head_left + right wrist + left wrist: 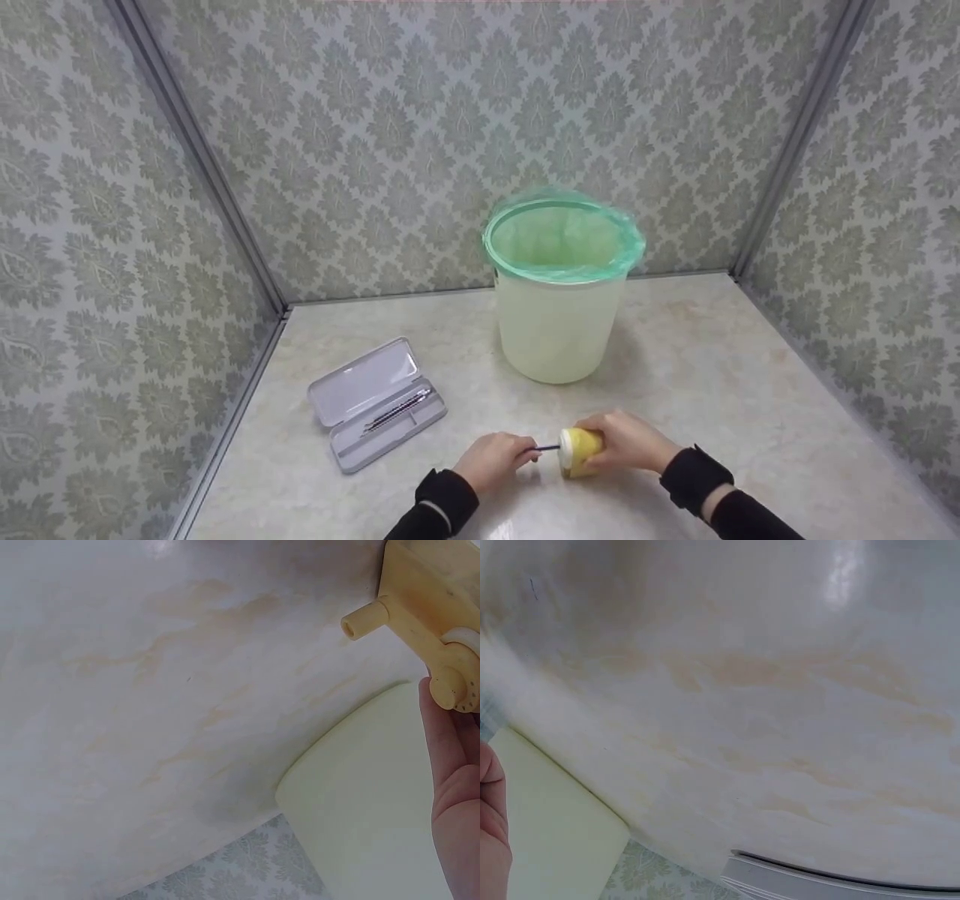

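In the head view my left hand (495,459) pinches a thin dark pencil (550,448). The pencil's far end meets the pale front of a yellow hand-crank pencil sharpener (583,451); how deep it sits I cannot tell. Around the sharpener curls my right hand (630,444), gripping it from the right. The right wrist view shows the sharpener's crank and peg handle (365,619), with fingers of the right hand (459,787) beside the crank. Only an edge of the left hand (491,821) appears in the left wrist view, and the pencil is out of sight there.
An open grey pencil case (375,448) lies at left with several pencils (397,411) inside. Behind the hands stands a pale bin (559,330) lined with a green bag (562,276). Patterned walls (465,112) enclose the marbled table (697,360) at back and sides.
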Demonstrator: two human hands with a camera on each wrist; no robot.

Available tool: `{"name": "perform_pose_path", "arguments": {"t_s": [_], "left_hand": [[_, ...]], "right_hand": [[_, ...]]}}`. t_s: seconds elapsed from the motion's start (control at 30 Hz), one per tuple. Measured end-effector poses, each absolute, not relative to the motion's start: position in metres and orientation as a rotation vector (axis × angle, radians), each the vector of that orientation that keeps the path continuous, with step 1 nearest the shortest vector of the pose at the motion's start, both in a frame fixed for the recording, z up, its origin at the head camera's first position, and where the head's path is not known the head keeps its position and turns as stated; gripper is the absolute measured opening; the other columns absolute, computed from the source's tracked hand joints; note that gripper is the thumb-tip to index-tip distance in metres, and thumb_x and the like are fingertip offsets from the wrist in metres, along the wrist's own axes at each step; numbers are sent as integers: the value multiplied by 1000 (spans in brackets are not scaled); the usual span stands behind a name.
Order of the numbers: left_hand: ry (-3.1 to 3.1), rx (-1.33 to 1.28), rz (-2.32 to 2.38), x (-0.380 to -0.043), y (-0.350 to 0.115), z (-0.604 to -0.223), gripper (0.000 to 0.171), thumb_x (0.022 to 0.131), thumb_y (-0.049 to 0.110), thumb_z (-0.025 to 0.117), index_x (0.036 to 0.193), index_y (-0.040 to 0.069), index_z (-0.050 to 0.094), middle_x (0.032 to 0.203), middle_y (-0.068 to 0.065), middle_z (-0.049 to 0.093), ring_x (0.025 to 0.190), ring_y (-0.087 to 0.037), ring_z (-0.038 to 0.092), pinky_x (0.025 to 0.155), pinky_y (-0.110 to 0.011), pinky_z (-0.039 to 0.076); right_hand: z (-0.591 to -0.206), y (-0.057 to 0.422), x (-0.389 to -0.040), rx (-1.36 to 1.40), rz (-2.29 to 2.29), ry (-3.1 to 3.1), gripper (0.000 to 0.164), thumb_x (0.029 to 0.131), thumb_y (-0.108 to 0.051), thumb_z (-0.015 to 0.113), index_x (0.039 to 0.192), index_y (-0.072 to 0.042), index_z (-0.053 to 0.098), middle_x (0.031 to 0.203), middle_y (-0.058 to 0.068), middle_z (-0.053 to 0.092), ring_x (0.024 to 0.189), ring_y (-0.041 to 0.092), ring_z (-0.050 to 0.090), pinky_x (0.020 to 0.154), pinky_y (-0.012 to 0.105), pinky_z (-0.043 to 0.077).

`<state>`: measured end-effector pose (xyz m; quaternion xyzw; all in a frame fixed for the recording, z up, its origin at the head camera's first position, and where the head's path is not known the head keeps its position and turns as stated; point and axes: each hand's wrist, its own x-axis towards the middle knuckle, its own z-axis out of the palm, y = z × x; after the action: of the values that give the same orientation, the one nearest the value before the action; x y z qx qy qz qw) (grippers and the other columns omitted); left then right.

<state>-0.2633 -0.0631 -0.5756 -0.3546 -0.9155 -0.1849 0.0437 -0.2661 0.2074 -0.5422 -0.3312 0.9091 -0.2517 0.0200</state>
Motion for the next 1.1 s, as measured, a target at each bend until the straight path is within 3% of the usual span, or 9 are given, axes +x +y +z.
{"name": "perform_pose_path", "arguments": {"t_s": [0.2, 0.77, 1.1], "left_hand": [[-2826, -1098, -600, -265, -64, -576, 21, 102, 33, 60, 92, 20, 74, 84, 10, 76, 75, -4, 66, 75, -20, 52], [-2846, -1087, -663, -266, -65, -578, 24, 101, 32, 62, 84, 18, 70, 75, 7, 72, 63, -1, 50, 65, -17, 44], [-2885, -1087, -720, -266, -66, -577, 26, 102, 33, 61, 83, 18, 69, 74, 8, 69, 63, 1, 47, 65, -16, 42]], "right_hand": [[-542, 209, -267, -1032, -763, 2822, 42, 73, -19, 89, 111, -8, 76, 99, 2, 78, 81, 0, 59, 69, 21, 48], [-540, 206, -265, -1029, -779, 2806, 41, 72, -18, 89, 110, -10, 77, 96, 0, 78, 79, -2, 58, 69, 20, 48], [-540, 206, -265, -1019, -747, 2823, 40, 73, -20, 89, 110, -10, 76, 95, -1, 77, 78, -2, 57, 69, 20, 46]]}}
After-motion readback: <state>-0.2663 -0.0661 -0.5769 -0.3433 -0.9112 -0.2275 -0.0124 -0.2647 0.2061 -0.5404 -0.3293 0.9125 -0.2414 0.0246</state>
